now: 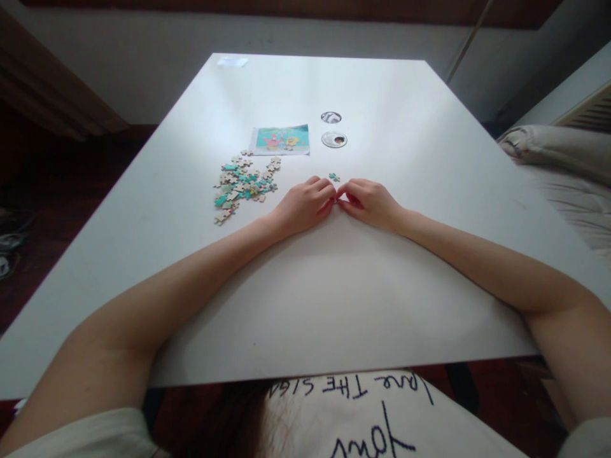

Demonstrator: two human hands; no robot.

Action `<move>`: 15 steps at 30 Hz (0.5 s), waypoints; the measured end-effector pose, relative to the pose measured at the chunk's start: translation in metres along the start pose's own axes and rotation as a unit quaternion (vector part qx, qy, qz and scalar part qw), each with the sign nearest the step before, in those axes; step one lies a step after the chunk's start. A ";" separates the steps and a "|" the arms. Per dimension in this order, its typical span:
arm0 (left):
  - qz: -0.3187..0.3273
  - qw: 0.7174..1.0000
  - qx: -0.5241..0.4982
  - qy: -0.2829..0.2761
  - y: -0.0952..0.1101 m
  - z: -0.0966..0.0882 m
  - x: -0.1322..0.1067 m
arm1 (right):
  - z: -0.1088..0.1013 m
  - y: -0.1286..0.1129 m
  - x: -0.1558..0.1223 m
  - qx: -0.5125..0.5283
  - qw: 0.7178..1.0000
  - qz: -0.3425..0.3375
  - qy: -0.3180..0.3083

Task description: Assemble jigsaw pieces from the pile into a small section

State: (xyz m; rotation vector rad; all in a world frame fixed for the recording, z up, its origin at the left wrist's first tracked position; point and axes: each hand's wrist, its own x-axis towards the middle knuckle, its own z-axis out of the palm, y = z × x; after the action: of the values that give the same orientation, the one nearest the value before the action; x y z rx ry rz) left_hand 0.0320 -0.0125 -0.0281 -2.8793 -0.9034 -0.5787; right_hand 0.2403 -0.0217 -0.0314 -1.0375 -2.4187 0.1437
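Note:
My left hand (309, 202) and my right hand (370, 201) meet fingertip to fingertip just above the white table. Both are closed in a pinch around a tiny puzzle piece (336, 200), mostly hidden by the fingers. Just beyond them lies a small green and yellow bit of jigsaw puzzle (335, 177). Left of my left hand spreads a loose pile of jigsaw pieces (243, 184), some coloured side up, some showing plain backs. Behind the pile is a picture sheet (282, 140) with a pink and a yellow cartoon figure on a teal ground.
Two round items, one (331, 117) behind the other (334, 140), lie beyond the hands on the white table (344, 299). A pale slip (232, 62) is at the far left corner. A cushioned seat (558, 165) stands past the right edge.

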 end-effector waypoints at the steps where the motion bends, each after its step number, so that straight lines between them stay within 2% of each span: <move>1: 0.000 1.000 0.000 -0.001 0.000 0.000 0.000 | 0.000 0.000 0.000 -0.001 1.000 -0.001 0.001; 15: 0.006 1.000 -0.001 0.010 0.001 0.000 0.000 | -0.001 0.000 0.000 0.000 1.000 0.002 -0.008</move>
State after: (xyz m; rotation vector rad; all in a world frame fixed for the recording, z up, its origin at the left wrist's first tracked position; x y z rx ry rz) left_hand 0.0326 -0.0128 -0.0280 -2.8733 -0.8825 -0.6057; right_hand 0.2409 -0.0217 -0.0306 -1.0441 -2.4314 0.1552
